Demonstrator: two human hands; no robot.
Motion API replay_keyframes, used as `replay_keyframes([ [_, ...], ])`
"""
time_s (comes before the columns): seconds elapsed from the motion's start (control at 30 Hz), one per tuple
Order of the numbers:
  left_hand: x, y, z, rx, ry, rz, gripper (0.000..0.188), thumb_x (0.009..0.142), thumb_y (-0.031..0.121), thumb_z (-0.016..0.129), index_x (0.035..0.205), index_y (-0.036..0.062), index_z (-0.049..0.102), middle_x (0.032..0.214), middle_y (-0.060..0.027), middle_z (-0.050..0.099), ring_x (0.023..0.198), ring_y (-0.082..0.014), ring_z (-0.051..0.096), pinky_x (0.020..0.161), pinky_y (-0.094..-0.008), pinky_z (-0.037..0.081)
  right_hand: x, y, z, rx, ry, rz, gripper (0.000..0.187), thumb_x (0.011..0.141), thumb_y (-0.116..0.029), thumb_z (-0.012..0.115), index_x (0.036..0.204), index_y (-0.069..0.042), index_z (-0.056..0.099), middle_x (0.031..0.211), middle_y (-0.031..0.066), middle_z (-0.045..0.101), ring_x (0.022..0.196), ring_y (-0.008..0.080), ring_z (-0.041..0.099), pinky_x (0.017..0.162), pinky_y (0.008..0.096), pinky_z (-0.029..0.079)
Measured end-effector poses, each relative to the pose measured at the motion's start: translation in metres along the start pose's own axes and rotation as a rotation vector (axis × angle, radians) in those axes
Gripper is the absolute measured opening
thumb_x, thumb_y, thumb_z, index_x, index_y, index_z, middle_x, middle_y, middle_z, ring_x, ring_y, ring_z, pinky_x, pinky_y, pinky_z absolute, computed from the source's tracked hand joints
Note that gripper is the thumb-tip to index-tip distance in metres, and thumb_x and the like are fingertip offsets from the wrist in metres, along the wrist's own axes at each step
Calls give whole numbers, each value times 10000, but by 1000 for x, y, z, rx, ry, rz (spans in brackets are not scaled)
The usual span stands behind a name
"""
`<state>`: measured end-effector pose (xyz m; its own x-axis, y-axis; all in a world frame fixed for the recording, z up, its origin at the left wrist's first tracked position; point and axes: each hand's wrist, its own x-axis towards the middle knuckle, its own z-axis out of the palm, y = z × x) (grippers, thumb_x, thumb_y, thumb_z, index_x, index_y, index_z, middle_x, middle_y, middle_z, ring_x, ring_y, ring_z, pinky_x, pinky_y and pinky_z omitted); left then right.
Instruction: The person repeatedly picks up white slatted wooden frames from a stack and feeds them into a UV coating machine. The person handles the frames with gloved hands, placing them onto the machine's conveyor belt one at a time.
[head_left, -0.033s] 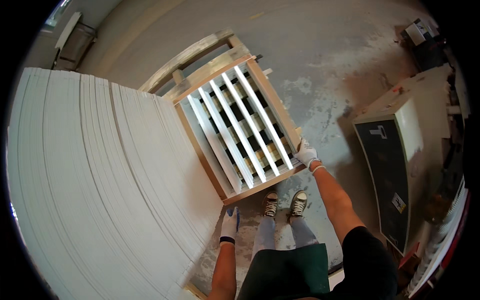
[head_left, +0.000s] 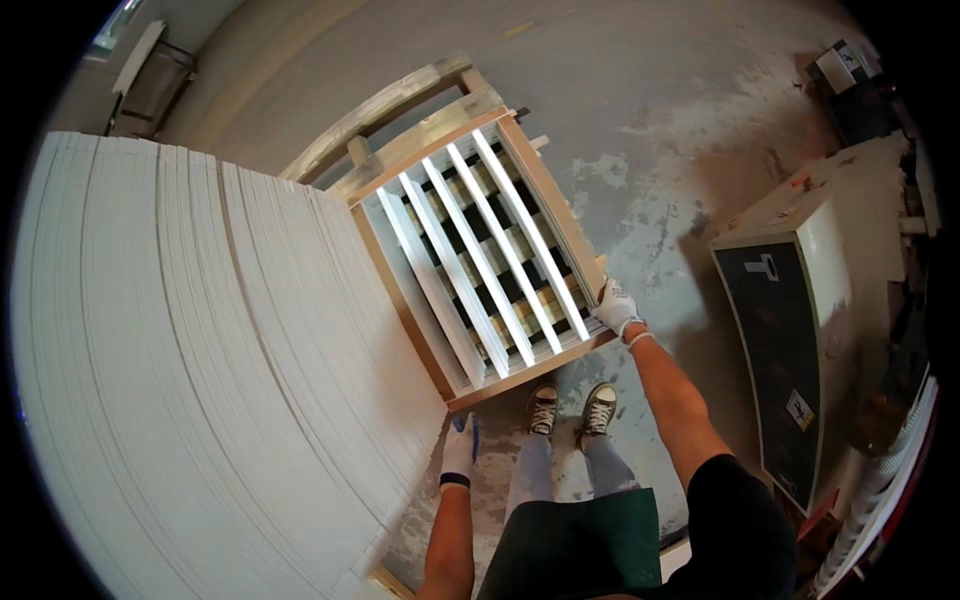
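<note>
A box-like frame (head_left: 573,352) with brown edges and several white slats (head_left: 478,256) across its inside lies in front of me. My right hand (head_left: 616,307), in a white glove, is closed around its near right corner. My left hand (head_left: 460,446), in a white glove with a blue palm, is just below the near left corner. Whether it touches the frame I cannot tell, and its fingers are partly hidden. Wooden pallet boards (head_left: 482,103) show through the slats and stick out beyond the far side.
A tall stack of white panels (head_left: 230,350) stands tight against the frame's left side. To the right is a pale cabinet (head_left: 785,330) with a dark front. Dark equipment (head_left: 850,95) stands at the far right, and a hose (head_left: 868,495) runs down the right edge.
</note>
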<state>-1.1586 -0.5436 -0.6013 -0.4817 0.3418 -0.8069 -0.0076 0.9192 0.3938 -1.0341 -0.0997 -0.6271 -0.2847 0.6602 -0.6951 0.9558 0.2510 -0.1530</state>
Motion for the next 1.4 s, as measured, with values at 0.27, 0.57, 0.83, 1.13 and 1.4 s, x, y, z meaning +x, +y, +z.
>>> replay_keyframes([
  [0.27, 42, 13, 3, -481, 40, -276, 654, 987, 505, 577, 1436, 36, 501, 1281, -176, 608, 1084, -283, 620, 935, -333, 473, 18, 34, -23, -80, 145, -92, 602, 748, -223, 774, 1217, 16, 482, 1076, 268, 686, 1042, 430, 666, 904, 462, 536],
  [0.57, -27, 78, -68, -581, 147, -11, 636, 832, 492, 771, 1079, -83, 656, 959, -145, 691, 843, -236, 653, 752, -335, 513, -89, -5, -154, 219, 53, -81, 513, 682, -210, 840, 1079, 8, 600, 1022, 223, 702, 954, 354, 706, 822, 417, 564],
  [0.83, -96, 61, -154, -877, -86, 37, 266, 907, 231, 747, 953, -23, 683, 757, -12, 634, 635, -107, 583, 579, -263, 460, -303, -27, -179, 175, 318, -32, 562, 612, -242, 845, 1068, -15, 609, 1021, 206, 662, 1018, 384, 637, 906, 445, 518],
  [1.13, -27, 80, -337, -593, -379, 452, 113, 929, 95, 692, 946, -2, 638, 767, 2, 613, 655, -75, 570, 583, -234, 448, -470, -154, -69, 437, 781, 355, 565, 650, -223, 763, 1171, -50, 632, 990, 198, 693, 980, 374, 659, 890, 436, 523],
  [1.4, -11, 77, -578, -197, -314, 701, 380, 868, 187, 748, 1155, -32, 630, 995, -138, 677, 921, -191, 653, 805, -328, 523, -558, -363, 24, 638, 1098, 434, 419, 672, -179, 770, 1027, 21, 669, 913, 205, 719, 854, 309, 715, 782, 370, 554],
])
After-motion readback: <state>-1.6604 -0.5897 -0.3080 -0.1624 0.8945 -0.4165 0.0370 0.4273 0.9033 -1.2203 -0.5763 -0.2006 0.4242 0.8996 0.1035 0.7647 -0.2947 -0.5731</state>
